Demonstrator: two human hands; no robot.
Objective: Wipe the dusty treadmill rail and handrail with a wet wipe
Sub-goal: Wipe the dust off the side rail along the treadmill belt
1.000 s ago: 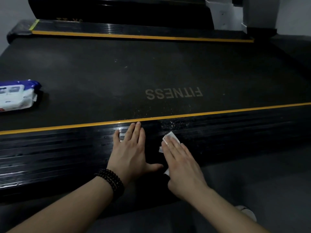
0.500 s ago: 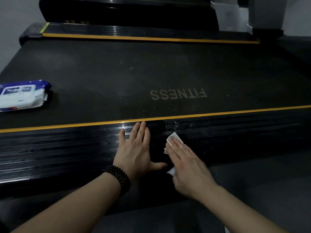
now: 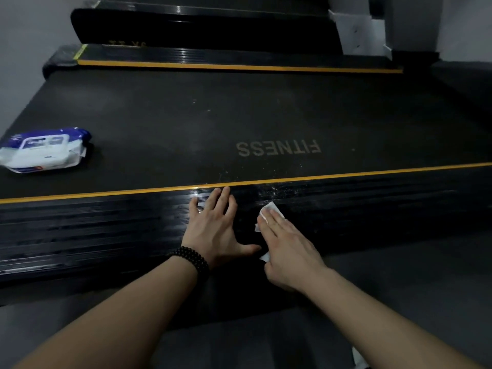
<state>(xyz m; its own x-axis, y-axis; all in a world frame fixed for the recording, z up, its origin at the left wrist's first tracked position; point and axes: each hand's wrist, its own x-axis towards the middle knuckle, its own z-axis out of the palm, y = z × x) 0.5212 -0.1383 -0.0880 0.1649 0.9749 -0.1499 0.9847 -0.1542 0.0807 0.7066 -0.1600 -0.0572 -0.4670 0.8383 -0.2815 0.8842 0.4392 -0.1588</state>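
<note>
Pressing flat under straight fingers, the right hand [image 3: 288, 251] is covering most of the wet wipe [image 3: 269, 209] on the ridged black treadmill rail [image 3: 106, 230]; only white corners are peeking out. At its 9 o'clock the left hand [image 3: 215, 227] is resting spread wide, a bead bracelet [image 3: 193, 258] circling the wrist. A wipes pack [image 3: 44, 150] is lying on the belt [image 3: 186, 123] at 10 o'clock, its edge cut off.

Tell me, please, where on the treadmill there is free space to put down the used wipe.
The belt is bare between the wipes pack at its left edge and the FITNESS lettering. The near rail is crowded in the middle: the left hand lies flat there, and the right hand presses the wet wipe beside it.
</note>
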